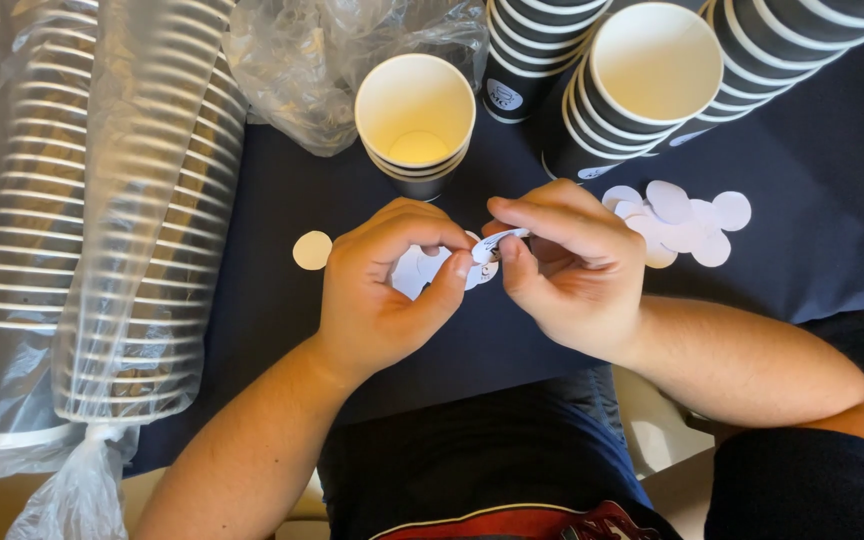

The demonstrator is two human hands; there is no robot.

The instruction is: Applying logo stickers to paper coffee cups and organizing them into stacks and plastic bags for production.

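Head view: both hands [482,270] pinch white paper discs [432,268] near open cup [415,122].

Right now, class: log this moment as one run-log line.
left hand: pinches round stickers | right hand: peels one sticker | nearby: open paper cup, loose paper discs

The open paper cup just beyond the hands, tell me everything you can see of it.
The paper cup stands upright on the dark blue cloth, just beyond the fingers. It is dark outside, cream-white inside, with a rolled white rim. It sits nested in at least one more cup. A pale round disc lies flat on its bottom. Neither hand touches it.
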